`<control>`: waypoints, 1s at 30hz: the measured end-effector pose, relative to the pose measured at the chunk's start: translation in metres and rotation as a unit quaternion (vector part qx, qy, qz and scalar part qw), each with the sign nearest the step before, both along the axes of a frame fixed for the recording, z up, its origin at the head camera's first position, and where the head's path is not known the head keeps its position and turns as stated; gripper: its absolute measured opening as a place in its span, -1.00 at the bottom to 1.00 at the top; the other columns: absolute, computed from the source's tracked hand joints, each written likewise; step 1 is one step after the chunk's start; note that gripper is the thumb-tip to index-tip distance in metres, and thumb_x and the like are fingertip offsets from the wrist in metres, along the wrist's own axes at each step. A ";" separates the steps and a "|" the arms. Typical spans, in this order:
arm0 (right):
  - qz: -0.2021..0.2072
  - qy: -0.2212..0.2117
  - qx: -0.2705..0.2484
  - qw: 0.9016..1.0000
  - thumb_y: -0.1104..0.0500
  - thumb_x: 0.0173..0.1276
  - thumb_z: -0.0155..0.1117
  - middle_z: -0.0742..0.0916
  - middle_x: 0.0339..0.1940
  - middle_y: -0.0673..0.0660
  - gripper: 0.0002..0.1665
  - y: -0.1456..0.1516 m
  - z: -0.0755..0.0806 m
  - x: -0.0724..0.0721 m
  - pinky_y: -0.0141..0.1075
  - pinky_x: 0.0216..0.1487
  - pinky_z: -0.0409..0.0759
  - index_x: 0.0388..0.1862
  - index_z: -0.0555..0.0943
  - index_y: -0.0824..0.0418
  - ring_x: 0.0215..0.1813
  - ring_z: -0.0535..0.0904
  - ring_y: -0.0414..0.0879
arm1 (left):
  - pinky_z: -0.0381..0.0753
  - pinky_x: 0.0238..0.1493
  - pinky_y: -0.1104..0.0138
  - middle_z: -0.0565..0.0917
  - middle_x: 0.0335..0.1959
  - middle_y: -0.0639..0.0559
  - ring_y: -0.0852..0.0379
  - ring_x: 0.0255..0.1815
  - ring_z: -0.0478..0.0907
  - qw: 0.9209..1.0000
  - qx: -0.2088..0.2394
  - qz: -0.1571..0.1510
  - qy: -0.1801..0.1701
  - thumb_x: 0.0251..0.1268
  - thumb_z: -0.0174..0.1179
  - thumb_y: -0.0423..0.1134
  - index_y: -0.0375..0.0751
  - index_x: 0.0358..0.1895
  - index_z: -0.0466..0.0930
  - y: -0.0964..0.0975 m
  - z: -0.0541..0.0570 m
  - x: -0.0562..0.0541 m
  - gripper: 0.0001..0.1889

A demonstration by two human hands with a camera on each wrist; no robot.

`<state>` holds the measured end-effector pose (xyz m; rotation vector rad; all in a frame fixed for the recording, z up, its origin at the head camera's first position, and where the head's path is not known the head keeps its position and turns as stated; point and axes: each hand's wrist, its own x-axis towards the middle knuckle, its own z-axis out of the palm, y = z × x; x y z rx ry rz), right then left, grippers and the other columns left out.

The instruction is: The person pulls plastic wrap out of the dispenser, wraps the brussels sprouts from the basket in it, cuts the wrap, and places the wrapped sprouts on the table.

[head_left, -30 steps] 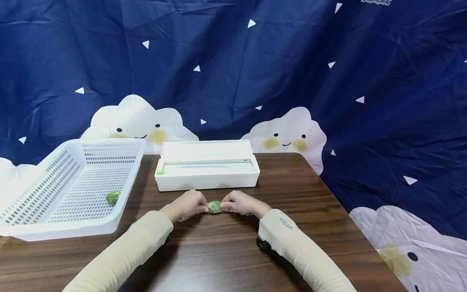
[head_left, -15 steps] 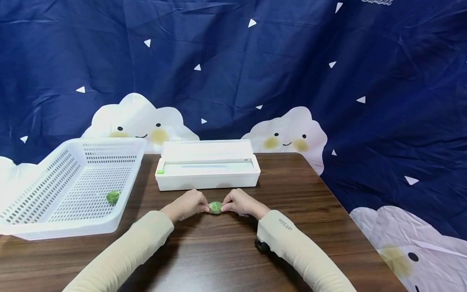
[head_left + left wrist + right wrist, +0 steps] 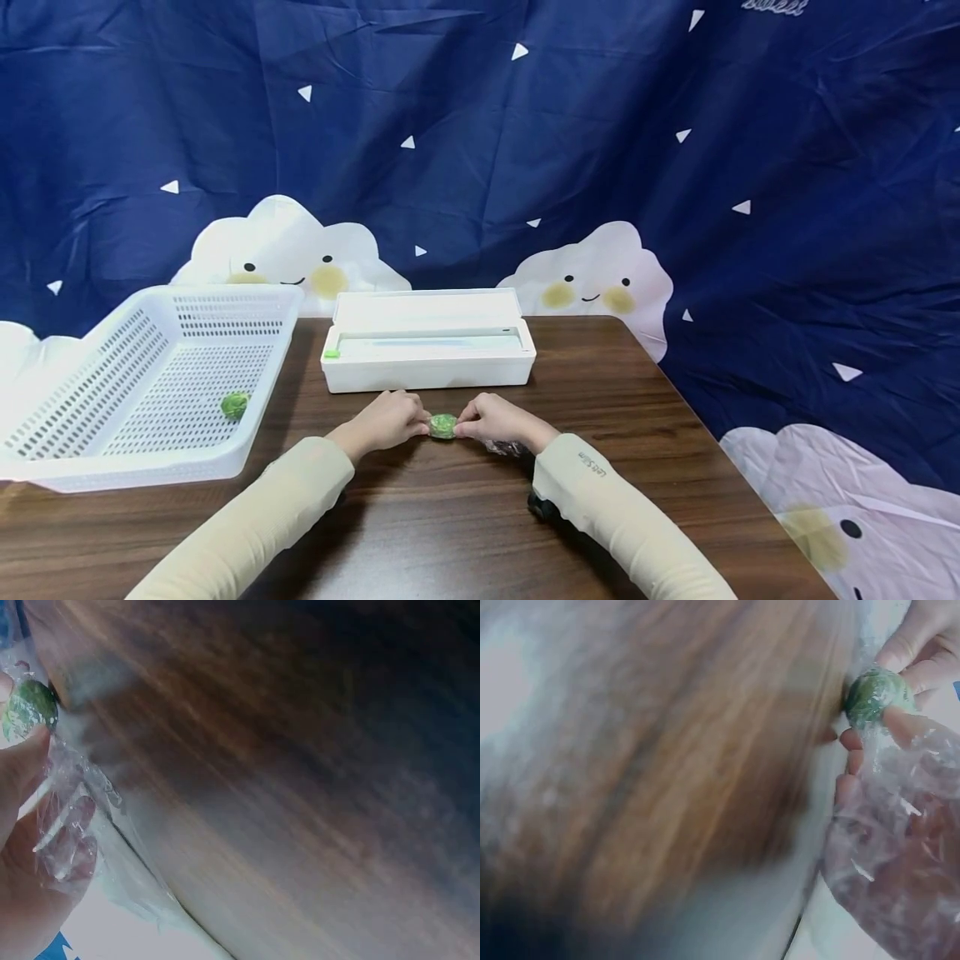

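A small round green thing (image 3: 442,426), like a lime or small sprout, is wrapped in clear cling film (image 3: 900,787) between my two hands. My left hand (image 3: 386,421) pinches the gathered film at its left side, thumb right at the green surface in the left wrist view. From the right, my right hand (image 3: 498,419) pinches the other end with thumb and fingers. Loose film hangs crumpled over the fingers of both hands in the wrist views. Just beyond the hands stands a white cling film dispenser box (image 3: 429,377), its lid raised.
To the left, a white perforated basket (image 3: 142,463) holds another green round thing (image 3: 234,406) near its right wall. The dispenser has a green slider (image 3: 331,354) at its left end. Brown wooden table (image 3: 435,533) lies under everything, with a blue cloud-print curtain (image 3: 480,150) behind.
Both hands keep their hold at nearly the same spot. A crumpled tail of film now shows more plainly beneath the right hand; less film shows under the left.
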<state>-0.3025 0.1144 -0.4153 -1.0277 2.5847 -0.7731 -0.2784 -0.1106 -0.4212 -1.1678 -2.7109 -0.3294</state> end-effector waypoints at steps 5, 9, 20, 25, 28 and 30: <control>-0.018 -0.040 -0.016 0.999 0.15 0.27 0.25 0.71 -0.47 -0.04 -0.83 0.001 0.001 0.002 -0.41 -0.33 0.50 -0.32 0.73 0.20 -0.46 0.52 -0.29 | 0.42 -0.26 0.12 0.60 -0.34 0.09 0.05 -0.27 0.49 1.000 0.008 0.015 -0.015 0.22 0.20 -0.21 -0.10 -0.24 0.71 0.002 0.000 0.002 -0.87; -0.045 -0.054 -0.020 0.997 0.15 0.21 0.31 0.71 -0.48 -0.05 -0.85 0.000 -0.001 0.003 -0.41 -0.38 0.49 -0.33 0.73 0.21 -0.48 0.51 -0.29 | 0.36 -0.23 0.11 0.58 -0.31 0.09 0.04 -0.22 0.46 0.999 0.012 0.031 -0.014 0.23 0.19 -0.21 -0.09 -0.25 0.70 0.004 -0.001 0.002 -0.87; -0.094 -0.090 -0.052 0.990 0.24 0.13 0.37 0.63 -0.64 -0.03 -0.91 -0.001 -0.003 0.008 -0.41 -0.59 0.45 -0.44 0.68 0.27 -0.64 0.45 -0.26 | 0.35 -0.17 0.09 0.58 -0.18 0.01 -0.01 -0.13 0.43 0.997 0.041 0.056 0.045 0.10 0.31 -0.16 -0.12 -0.10 0.66 0.009 0.000 0.004 -0.72; -0.092 -0.096 -0.057 0.989 0.24 0.15 0.35 0.59 -0.69 -0.05 -0.90 -0.001 -0.004 0.008 -0.39 -0.57 0.50 -0.48 0.68 0.27 -0.65 0.44 -0.25 | 0.36 -0.18 0.13 0.57 -0.20 0.03 0.03 -0.15 0.42 0.993 0.072 0.048 0.078 0.04 0.35 -0.14 -0.10 -0.07 0.64 0.009 0.001 0.009 -0.67; -0.090 -0.094 -0.056 0.990 0.22 0.16 0.35 0.56 -0.72 -0.06 -0.88 -0.001 -0.005 0.008 -0.39 -0.58 0.50 -0.50 0.68 0.26 -0.67 0.42 -0.25 | 0.40 -0.19 0.16 0.57 -0.24 0.05 0.05 -0.18 0.43 0.990 0.098 0.039 0.089 0.04 0.36 -0.17 -0.12 -0.13 0.66 0.008 0.000 0.013 -0.71; -0.092 -0.094 -0.054 0.990 0.21 0.17 0.34 0.55 -0.74 -0.07 -0.87 -0.001 -0.005 0.009 -0.39 -0.60 0.49 -0.51 0.69 0.25 -0.68 0.41 -0.25 | 0.43 -0.18 0.18 0.57 -0.27 0.06 0.07 -0.21 0.45 0.990 0.111 0.039 0.080 0.04 0.35 -0.18 -0.14 -0.19 0.66 0.007 -0.001 0.015 -0.75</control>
